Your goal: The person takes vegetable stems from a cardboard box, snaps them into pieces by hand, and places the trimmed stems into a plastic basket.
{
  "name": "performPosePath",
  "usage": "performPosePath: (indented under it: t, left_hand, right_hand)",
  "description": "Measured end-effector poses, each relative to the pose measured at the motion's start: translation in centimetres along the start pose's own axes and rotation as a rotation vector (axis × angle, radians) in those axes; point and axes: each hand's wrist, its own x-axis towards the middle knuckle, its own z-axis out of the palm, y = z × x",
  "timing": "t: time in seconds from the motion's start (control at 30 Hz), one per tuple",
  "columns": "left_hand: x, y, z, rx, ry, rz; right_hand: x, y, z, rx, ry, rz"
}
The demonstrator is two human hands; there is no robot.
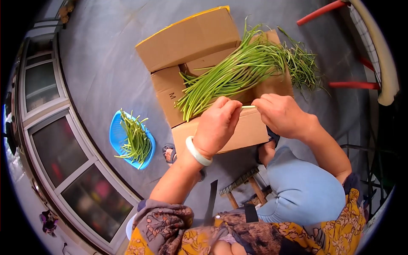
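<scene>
Between my two hands stretches a short pale green length of garlic scape [248, 106], one end pinched by each hand. My left hand [217, 124], with a pale bangle at the wrist, closes its fingers on the left end. The right end sits in the closed fingers of my right hand [281, 114]. Just beyond both hands, a large bundle of long garlic scapes [238, 70] lies across an opened cardboard box [191, 40]. Lower left, a blue plastic basket [149, 158] holds short cut pieces of scape [135, 140].
Thin tangled scape tips [304, 68] spill past the box's right side onto the grey floor [102, 63]. A red-legged stool or chair [355, 85] stands at the right. Glass-paned doors [55, 140] line the left. A small wooden stool [240, 180] is by my legs.
</scene>
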Motion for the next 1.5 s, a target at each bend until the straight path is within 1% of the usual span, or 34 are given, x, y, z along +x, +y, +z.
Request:
performPosePath:
  t: [0.07, 0.1, 0.27, 0.33, 0.37, 0.47, 0.5, 0.53, 0.6, 0.63, 0.7, 0.73, 0.77, 0.83, 0.93, 1.03, 1.13, 1.17, 1.27, 1.3, 1.33, 1.4, 1.43, 1.5]
  left_hand:
    - [-0.6, -0.3, 0.5, 0.003, -0.051, -0.068]
    - [-0.9, -0.4, 0.9, 0.016, -0.050, -0.056]
    - [-1.7, 1.0, 2.7, -0.074, -0.079, -0.129]
    - [-1.6, 1.9, 3.2, -0.132, -0.083, -0.153]
    - [-1.6, 1.9, 3.4, -0.106, -0.071, -0.161]
    - [-0.5, -0.6, 2.9, -0.171, 0.062, -0.258]
    - [0.4, -1.8, 2.6, -0.135, 0.081, -0.268]
    - [1.5, -3.0, 2.2, -0.114, 0.074, -0.340]
    - [4.1, -6.0, 2.5, 0.000, 0.147, -0.276]
    - [5.3, -8.2, 3.1, 0.072, 0.197, -0.210]
    - [6.9, -11.8, 3.9, 0.165, 0.211, -0.205]
    - [7.5, -13.0, 4.2, 0.222, 0.230, -0.190]
    - [7.6, -14.1, 4.6, 0.271, 0.191, -0.191]
    - [7.8, -14.8, 5.0, 0.366, 0.114, -0.197]
    - [8.0, -15.0, 5.1, 0.335, 0.046, -0.273]
    - [7.9, -14.1, 4.0, 0.329, 0.036, -0.290]
    - [7.5, -13.5, 2.8, 0.192, 0.046, -0.341]
    - [7.3, -13.4, 2.1, 0.131, 0.068, -0.312]
    - [7.2, -10.6, -0.5, -0.102, 0.020, -0.319]
    - [7.0, -10.2, -1.2, -0.201, -0.018, -0.303]
    - [6.9, -8.6, -2.2, -0.339, -0.096, -0.353]
    - [6.6, -6.2, -3.5, -0.588, -0.229, -0.381]
    - [6.4, -5.2, -3.9, -0.647, -0.270, -0.399]
    - [5.9, -3.9, -4.3, -0.765, -0.351, -0.436]
  right_hand:
    - [-0.7, 0.4, 0.8, 0.010, -0.043, 0.014]
    - [-0.9, 0.6, 1.1, 0.010, -0.047, 0.031]
    - [-1.2, 1.4, 2.0, -0.022, -0.034, 0.156]
    - [-1.5, 2.6, 2.2, 0.014, 0.025, 0.296]
    - [-1.7, 3.1, 2.1, 0.036, 0.054, 0.364]
    - [-2.2, 3.1, 0.5, 0.323, 0.102, 0.518]
    - [-2.5, 3.1, 0.3, 0.380, 0.125, 0.541]
    - [-2.3, 2.6, 0.0, 0.445, 0.100, 0.589]
    - [-1.7, 1.4, -0.9, 0.575, 0.052, 0.684]
    - [-1.8, 1.5, -0.6, 0.573, 0.071, 0.648]
    - [-2.2, 2.0, 0.3, 0.567, 0.110, 0.577]
    - [-2.1, 2.0, 0.1, 0.581, 0.095, 0.601]
    - [-2.0, 1.8, -0.2, 0.597, 0.077, 0.626]
    - [-2.3, 1.9, -0.2, 0.605, 0.058, 0.648]
    - [-2.7, 2.1, 0.2, 0.598, 0.053, 0.642]
    - [-3.1, 2.4, 0.5, 0.585, 0.050, 0.627]
    - [-3.1, 2.4, 0.7, 0.533, 0.077, 0.571]
    - [-3.0, 2.4, 0.7, 0.541, 0.087, 0.563]
    - [-2.5, 2.2, 0.1, 0.544, 0.113, 0.522]
    - [-2.2, 2.0, -0.4, 0.541, 0.121, 0.507]
    - [-1.8, 1.8, -1.1, 0.536, 0.151, 0.484]
    - [-0.8, 1.2, -2.7, 0.528, 0.209, 0.444]
    - [-0.4, 1.1, -3.0, 0.502, 0.281, 0.366]
    - [0.6, 0.8, -3.6, 0.430, 0.339, 0.248]
